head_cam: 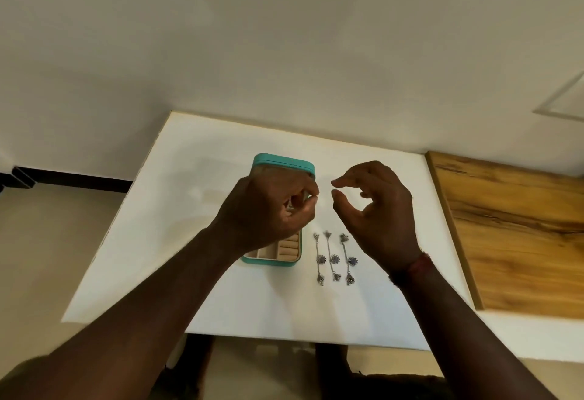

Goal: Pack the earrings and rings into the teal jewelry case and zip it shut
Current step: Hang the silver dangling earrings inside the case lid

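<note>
White table (164, 241) in front of you; the teal jewelry case (278, 257) lies open, long axis running away from you. Your left hand (268, 210) pinches over it, contents unclear; right hand (376, 210) half-open, empty. Earrings (334, 257) lie lengthwise beside the case.

Two bare forearms, no sleeves in view. Left hand (268, 207): no ring, no band at wrist. Right hand (379, 210): reddish thread band (418, 265) round wrist, frayed-looking, slightly blurred. No rings visible on fingers.
</note>
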